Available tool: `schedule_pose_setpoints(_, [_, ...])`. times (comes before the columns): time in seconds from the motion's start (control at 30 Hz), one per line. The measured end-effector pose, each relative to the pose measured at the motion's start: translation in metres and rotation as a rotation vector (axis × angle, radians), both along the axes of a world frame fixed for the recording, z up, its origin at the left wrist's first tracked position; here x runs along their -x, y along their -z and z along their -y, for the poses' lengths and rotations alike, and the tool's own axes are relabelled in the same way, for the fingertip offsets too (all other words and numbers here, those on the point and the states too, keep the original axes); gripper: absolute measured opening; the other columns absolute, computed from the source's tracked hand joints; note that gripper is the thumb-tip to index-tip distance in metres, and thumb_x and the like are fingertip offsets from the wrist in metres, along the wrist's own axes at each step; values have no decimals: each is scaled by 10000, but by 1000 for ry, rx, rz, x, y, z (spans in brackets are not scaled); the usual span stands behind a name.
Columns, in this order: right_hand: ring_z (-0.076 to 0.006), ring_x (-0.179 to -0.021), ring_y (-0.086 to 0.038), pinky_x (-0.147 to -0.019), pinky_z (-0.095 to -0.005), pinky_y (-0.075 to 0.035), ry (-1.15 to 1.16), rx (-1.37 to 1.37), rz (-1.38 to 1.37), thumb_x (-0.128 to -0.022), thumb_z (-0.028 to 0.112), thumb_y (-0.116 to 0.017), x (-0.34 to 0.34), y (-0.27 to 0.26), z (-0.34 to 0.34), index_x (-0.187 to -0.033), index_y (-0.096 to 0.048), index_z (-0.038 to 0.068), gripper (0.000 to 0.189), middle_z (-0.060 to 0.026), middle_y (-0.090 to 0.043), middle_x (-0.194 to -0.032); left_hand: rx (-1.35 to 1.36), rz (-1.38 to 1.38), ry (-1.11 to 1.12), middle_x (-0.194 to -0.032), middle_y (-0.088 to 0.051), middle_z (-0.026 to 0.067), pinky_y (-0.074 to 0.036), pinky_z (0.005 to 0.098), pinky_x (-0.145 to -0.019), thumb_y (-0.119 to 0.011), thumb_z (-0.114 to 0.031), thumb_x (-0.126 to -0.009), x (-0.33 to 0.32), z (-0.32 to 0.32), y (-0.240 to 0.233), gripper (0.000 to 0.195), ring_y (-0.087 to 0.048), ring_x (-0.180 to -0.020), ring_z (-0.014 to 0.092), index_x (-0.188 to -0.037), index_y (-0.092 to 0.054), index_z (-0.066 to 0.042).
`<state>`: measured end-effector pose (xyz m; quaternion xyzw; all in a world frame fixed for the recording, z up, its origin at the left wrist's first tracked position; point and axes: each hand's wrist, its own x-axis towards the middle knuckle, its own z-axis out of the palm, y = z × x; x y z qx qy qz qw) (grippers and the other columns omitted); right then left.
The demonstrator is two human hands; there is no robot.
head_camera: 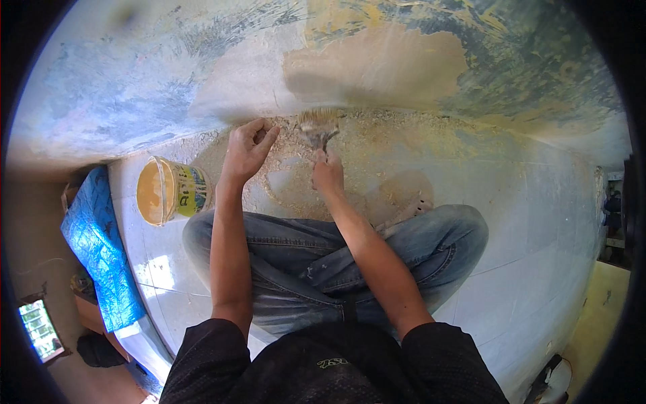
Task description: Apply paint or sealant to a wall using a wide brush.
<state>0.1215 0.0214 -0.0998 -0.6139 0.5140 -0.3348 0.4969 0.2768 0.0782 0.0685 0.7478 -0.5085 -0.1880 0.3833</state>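
Observation:
My right hand [328, 171] grips the handle of a wide, flat paintbrush [319, 126]. The bristles, pale and worn, point away from me at the foot of the wall [242, 76]. To the left, my left hand [250, 146] hovers close to the wall's base with its fingers loosely curled, and nothing shows in it. A beige patch of filler or plaster [373, 63] covers part of the wall above the brush. Crumbs and flakes of debris [287, 187] lie scattered over the floor between my hands and along the wall.
A plastic bucket [194, 189] with a printed label stands left of my left forearm, its inside coated yellowish. My crossed legs in jeans [292, 252] rest on the tiled floor [525, 217]. Blue plastic sheeting [108, 252] hangs over something at far left.

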Motion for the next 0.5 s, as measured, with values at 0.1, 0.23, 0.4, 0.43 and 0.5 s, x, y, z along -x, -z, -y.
schedule_pose_setpoints(0.1, [-114, -400, -409, -368, -285, -352, 71, -214, 29, -1027, 222, -445, 0, 5, 3, -1101, -543, 49, 212, -9, -483, -625, 3, -5, 2, -551, -429, 73, -321, 341, -507, -672, -217, -898, -1, 0, 3, 299, -357, -534, 123, -773, -605, 46])
schedule_pose_setpoints(0.23, [-83, -414, -408, -368, -250, -341, 2, -358, 377, -1031, 207, -439, 9, -76, 13, -1028, -535, 65, 171, 14, -468, -628, 4, 1, -17, -555, -431, 75, -323, 340, -509, -674, -214, -896, -4, -4, 8, 298, -358, -537, 123, -771, -604, 47])
schedule_pose_setpoints(0.4, [-55, -426, -394, -379, -214, -331, -22, -194, 495, -1036, 183, -415, 10, -104, 1, -993, -522, 74, 159, 34, -463, -631, 39, -5, -3, -556, -445, 74, -332, 336, -513, -673, -214, -898, -2, -3, -3, 286, -366, -538, 122, -796, -621, 48])
schedule_pose_setpoints(0.43, [-61, -429, -402, -382, -223, -340, -12, -172, 494, -1033, 184, -420, 8, -98, -3, -992, -524, 67, 161, 28, -473, -634, 41, -6, -4, -556, -445, 74, -332, 336, -513, -673, -214, -898, -2, -2, -3, 286, -366, -538, 122, -796, -621, 48])
schedule_pose_setpoints(0.5, [-66, -432, -409, -385, -233, -348, -3, -152, 493, -1030, 185, -425, 4, -83, -7, -991, -526, 61, 164, 21, -483, -637, 31, 13, -15, -557, -449, 72, -331, 335, -511, -672, -212, -898, -3, -3, -2, 280, -366, -539, 119, -802, -626, 47])
